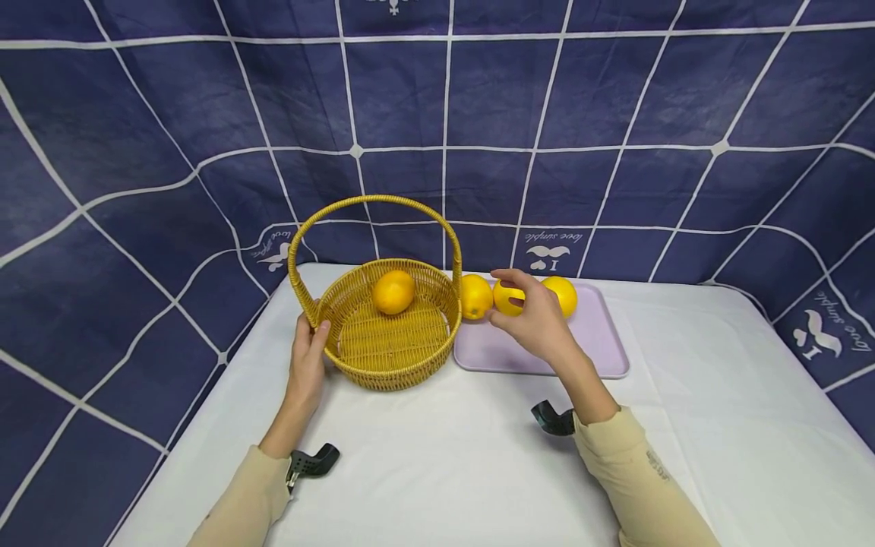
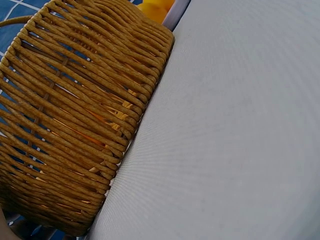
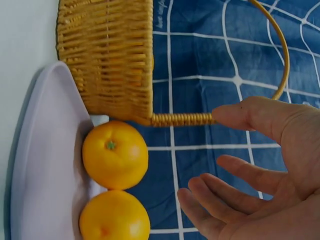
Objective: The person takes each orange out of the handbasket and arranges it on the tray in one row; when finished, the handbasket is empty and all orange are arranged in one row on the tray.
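A wicker basket with a tall handle holds one orange. At its left rim, my left hand grips the side near the handle's base, thumb over the rim. My right hand hovers above the lilac tray, fingers spread and slightly bent, holding nothing. Beneath and beside it are an orange close to the basket, a partly covered one and one further right. In the right wrist view the right hand is apart from the two visible oranges.
A white cloth covers the table. Behind it hangs a dark blue curtain with white lines. The tray stands directly right of the basket, close to the curtain.
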Demonstrator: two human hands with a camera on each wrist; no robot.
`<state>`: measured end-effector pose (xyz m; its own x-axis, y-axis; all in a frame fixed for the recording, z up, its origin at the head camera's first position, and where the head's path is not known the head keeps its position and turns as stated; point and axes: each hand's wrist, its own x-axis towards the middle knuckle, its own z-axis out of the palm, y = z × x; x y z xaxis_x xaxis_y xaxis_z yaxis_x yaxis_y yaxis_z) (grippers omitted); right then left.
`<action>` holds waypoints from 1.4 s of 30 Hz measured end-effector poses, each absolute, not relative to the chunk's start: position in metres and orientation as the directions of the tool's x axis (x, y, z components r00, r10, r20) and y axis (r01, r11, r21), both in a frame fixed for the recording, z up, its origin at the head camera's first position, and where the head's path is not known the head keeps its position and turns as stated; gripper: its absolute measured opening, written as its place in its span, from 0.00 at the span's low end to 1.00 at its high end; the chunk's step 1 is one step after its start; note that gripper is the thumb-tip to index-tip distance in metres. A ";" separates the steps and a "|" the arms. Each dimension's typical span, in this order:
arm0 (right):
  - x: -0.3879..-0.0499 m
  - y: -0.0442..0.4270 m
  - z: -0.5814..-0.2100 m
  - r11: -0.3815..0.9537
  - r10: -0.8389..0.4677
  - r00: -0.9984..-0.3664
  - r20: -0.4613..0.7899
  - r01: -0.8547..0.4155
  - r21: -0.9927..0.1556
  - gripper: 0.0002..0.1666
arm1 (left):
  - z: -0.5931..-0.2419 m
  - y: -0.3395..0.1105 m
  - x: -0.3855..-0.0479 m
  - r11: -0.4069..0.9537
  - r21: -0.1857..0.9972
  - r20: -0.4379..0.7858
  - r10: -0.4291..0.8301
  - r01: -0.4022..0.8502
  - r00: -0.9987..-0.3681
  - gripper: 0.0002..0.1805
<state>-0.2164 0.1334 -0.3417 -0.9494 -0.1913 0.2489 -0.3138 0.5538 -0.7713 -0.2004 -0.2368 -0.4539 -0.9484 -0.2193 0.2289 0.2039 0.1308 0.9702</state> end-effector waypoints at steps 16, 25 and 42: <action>-0.210 0.104 -0.348 0.493 -0.249 -0.928 0.279 -0.369 -0.788 0.34 | -0.453 -0.242 -0.200 0.153 0.968 0.229 -0.223 0.198 -0.947 0.32; -0.213 0.066 -0.351 0.532 -0.313 -0.904 0.292 -0.421 -0.734 0.33 | -0.454 -0.247 -0.195 0.126 0.974 0.215 -0.239 0.189 -0.947 0.32; -0.268 0.006 -0.362 0.641 -0.327 -0.924 0.197 -0.370 -0.673 0.42 | -0.454 -0.238 -0.202 0.088 0.972 0.233 -0.215 0.219 -0.948 0.32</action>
<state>-0.2679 0.0060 -0.3623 -0.9244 -0.3266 0.1969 -0.3698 0.6410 -0.6726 -0.2016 -0.2380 -0.4541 -0.9484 -0.2150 0.2329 0.2187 0.0881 0.9718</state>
